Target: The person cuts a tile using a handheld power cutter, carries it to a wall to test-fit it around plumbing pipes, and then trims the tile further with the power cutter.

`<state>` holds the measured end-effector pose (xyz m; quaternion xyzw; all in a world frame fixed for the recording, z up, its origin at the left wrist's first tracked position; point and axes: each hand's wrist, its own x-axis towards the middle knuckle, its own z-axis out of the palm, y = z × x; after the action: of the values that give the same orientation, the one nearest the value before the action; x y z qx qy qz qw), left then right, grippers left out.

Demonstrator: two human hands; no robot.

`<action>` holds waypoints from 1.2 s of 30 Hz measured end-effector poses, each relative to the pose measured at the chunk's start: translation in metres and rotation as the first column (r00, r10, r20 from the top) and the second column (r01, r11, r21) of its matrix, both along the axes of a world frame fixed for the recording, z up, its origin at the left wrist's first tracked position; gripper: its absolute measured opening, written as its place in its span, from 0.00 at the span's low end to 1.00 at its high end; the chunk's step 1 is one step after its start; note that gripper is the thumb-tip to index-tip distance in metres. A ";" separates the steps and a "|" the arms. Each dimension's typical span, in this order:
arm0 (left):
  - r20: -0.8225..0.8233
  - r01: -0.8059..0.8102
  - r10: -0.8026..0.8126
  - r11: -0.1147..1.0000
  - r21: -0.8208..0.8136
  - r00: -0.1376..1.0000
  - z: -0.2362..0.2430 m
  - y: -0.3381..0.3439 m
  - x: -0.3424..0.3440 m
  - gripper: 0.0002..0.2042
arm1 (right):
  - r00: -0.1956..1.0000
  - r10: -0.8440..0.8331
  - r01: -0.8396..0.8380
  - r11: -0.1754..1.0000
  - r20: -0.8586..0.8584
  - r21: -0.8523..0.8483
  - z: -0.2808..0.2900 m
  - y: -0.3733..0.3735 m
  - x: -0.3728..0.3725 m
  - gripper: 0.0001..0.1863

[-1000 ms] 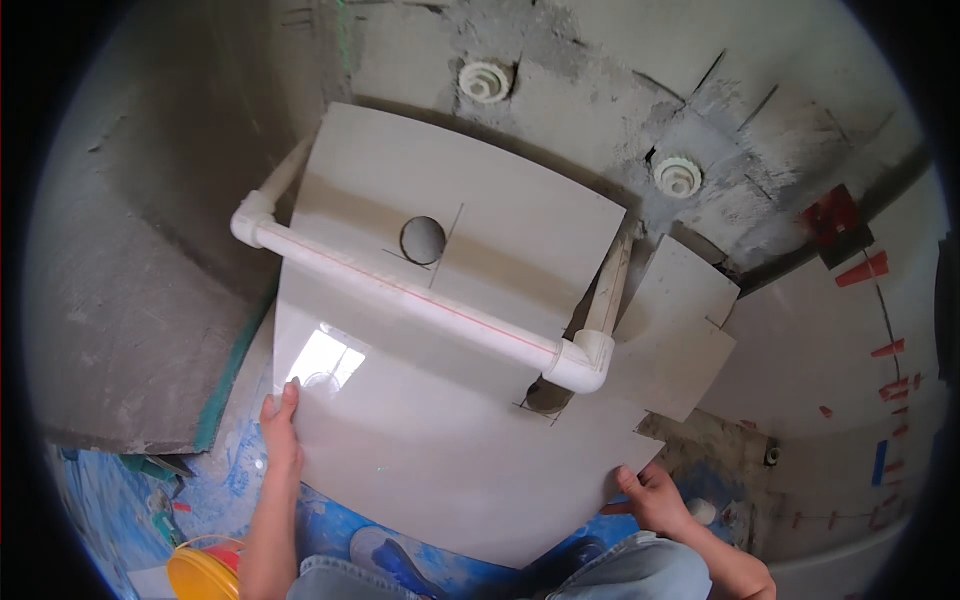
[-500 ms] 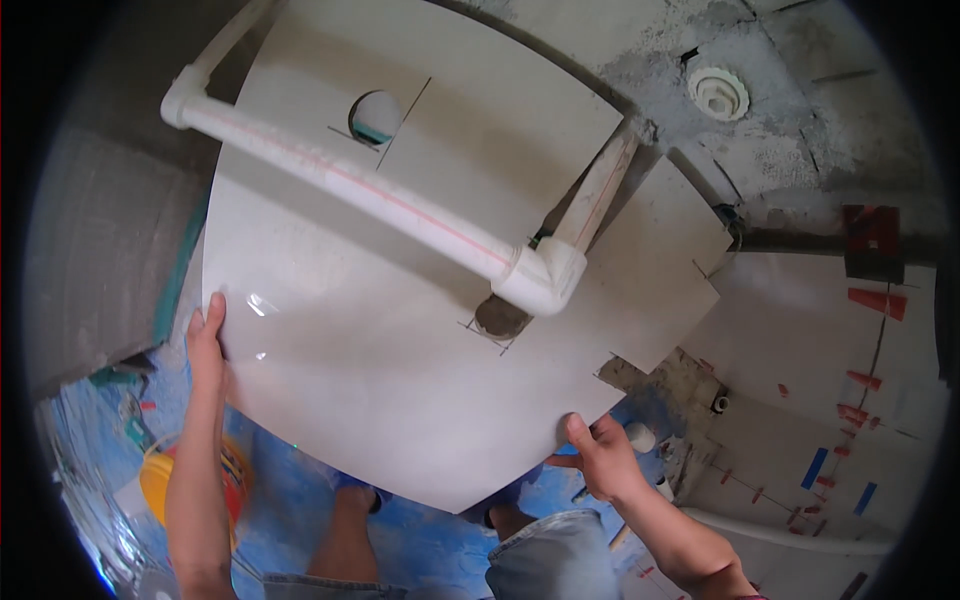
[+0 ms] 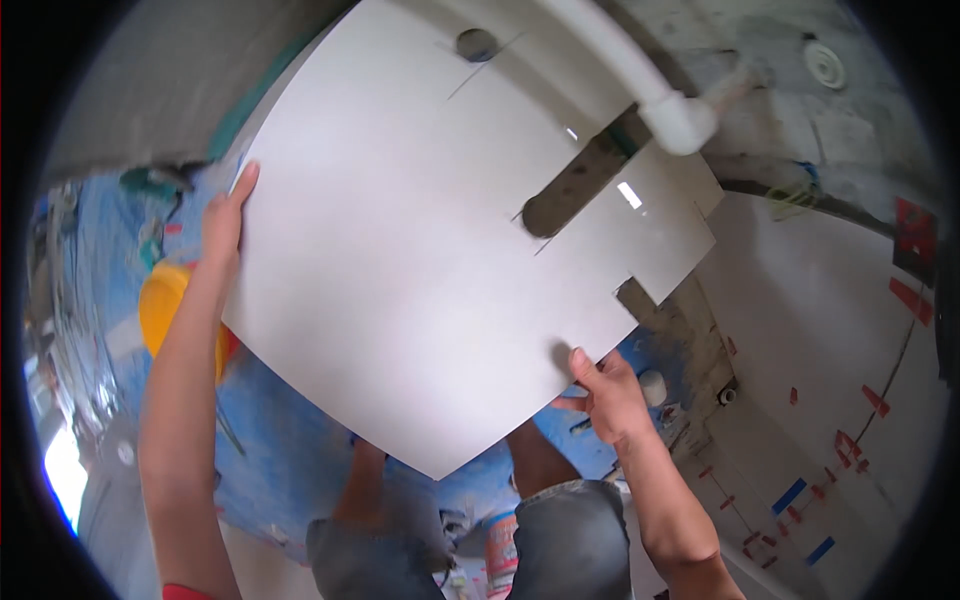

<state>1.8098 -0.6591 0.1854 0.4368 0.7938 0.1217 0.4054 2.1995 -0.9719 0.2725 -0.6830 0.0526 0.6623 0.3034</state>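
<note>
A large white wall tile (image 3: pixel 390 230) spans the middle of the view, held at its edges between my two hands. My left hand (image 3: pixel 225 225) is closed on its left edge, thumb on the front face and fingers hidden behind. On the lower right edge, my right hand (image 3: pixel 608 393) has its thumb over the face and its fingers under the tile. The tile has a round hole (image 3: pixel 477 45), a long round-ended slot (image 3: pixel 580 180) and a square notch (image 3: pixel 637 298), with dark pencil lines around the cutouts. A white plastic pipe (image 3: pixel 640 75) with an elbow passes in front of its upper right.
A grey wall panel (image 3: pixel 190 80) stands at the upper left. Rough cement with a round white fitting (image 3: pixel 824 62) lies at the upper right. Tiled surface (image 3: pixel 770 360) with red wedges is on the right. A yellow container (image 3: pixel 163 305) sits on the blue-covered floor (image 3: pixel 290 450).
The view has shifted, and the pipe now appears farther up and right across the tile. More of the slot shows. Both hands keep their hold on the edges.
</note>
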 end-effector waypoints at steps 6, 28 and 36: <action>-0.538 0.234 -0.342 0.937 -0.260 0.770 0.029 -0.012 -0.065 0.49 | 0.993 0.090 -0.098 0.989 -0.078 -0.108 0.023 -0.008 -0.032 0.33; -0.627 -0.553 0.278 0.779 -0.297 0.728 0.449 -0.340 -0.491 0.42 | 0.525 0.744 -0.818 0.575 -0.414 -0.004 0.273 -0.063 -0.355 0.36; -0.880 -0.723 0.314 0.690 -0.046 0.356 0.691 -0.527 -0.617 0.30 | 0.243 0.713 -0.867 0.464 -0.658 0.181 0.410 -0.007 -0.556 0.36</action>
<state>1.1929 -1.1858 0.8765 0.0544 0.9874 -0.1483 0.0098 1.6434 -0.9793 0.6829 -0.3617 -0.1253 0.9036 -0.1921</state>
